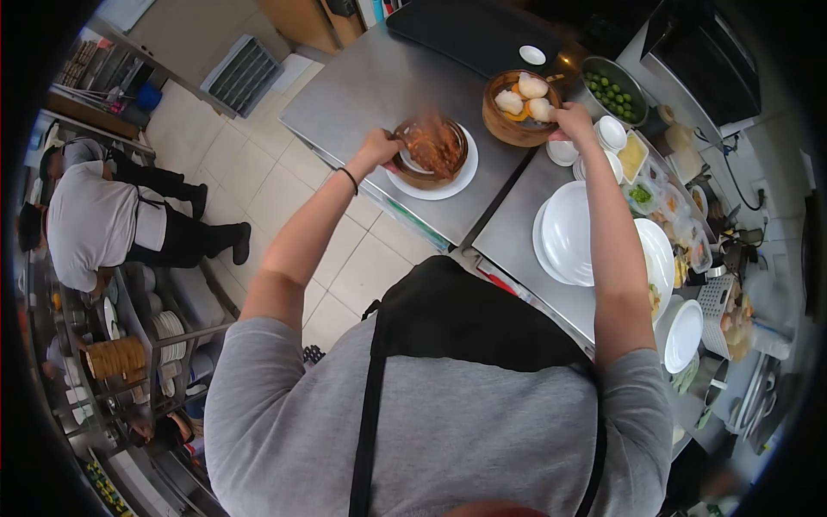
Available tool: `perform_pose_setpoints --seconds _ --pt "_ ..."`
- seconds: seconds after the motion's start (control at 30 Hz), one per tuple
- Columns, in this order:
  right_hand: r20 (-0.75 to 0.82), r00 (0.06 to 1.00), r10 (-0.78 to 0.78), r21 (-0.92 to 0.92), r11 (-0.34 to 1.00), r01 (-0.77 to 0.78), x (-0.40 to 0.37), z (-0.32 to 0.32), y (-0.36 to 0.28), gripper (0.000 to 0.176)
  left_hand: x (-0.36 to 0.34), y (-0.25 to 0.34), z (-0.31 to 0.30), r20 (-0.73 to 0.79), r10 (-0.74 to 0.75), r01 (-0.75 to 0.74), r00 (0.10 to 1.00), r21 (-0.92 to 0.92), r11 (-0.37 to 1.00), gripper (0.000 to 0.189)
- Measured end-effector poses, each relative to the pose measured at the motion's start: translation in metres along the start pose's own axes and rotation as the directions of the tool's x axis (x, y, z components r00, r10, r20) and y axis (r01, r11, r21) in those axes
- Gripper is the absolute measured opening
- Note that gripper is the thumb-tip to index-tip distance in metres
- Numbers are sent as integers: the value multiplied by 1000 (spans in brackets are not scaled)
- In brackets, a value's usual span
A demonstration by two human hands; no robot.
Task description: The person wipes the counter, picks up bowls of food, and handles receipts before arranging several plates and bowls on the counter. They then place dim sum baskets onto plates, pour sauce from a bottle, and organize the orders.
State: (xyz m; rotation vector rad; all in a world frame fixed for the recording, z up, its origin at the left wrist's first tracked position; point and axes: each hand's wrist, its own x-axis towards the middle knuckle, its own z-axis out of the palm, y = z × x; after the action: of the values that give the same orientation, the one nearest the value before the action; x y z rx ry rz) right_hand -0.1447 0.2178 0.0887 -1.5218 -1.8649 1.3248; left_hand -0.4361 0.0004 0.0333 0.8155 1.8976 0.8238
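Note:
My left hand (pixel 376 150) is closed on the near-left rim of a round brown steamer basket (pixel 401 175). Reddish-brown saucy food (pixel 433 148) fills this basket, which stands on a white plate (pixel 467 172); its exact kind is hard to make out. My right hand (pixel 575 122) grips the right side of a second steamer basket (pixel 508 129), made of wood or bamboo. Several pale dumplings (pixel 532 85) with orange pieces beneath them lie inside it. Both baskets are at the steel counter (pixel 340 112), the right one close to the counter's seam.
White plates (pixel 568 233) are stacked beneath my right forearm. A metal bowl of green limes (pixel 613 90), small white bowls (pixel 611 133) and ingredient containers (pixel 635 157) line the right side. A black tray (pixel 465 34) lies at the back. Another person (pixel 95 211) stands at the left shelves.

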Motion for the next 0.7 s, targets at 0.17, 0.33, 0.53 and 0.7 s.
perform_pose_setpoints --seconds 0.17,0.33,0.53,0.7 --pt "-26 999 18 102 995 -16 10 24 -3 28 2 -18 -8 112 1 13 994 -121 993 34" --pt "-62 998 -9 98 995 15 36 68 -25 25 41 -96 -10 -194 118 -112 974 42 993 23" --pt "38 999 23 78 997 -26 53 145 -89 23 16 -92 31 -222 85 -127 971 -186 974 23" --pt "77 996 43 -205 978 -26 64 224 -111 24 16 -100 32 -167 6 -66 986 -357 932 13"
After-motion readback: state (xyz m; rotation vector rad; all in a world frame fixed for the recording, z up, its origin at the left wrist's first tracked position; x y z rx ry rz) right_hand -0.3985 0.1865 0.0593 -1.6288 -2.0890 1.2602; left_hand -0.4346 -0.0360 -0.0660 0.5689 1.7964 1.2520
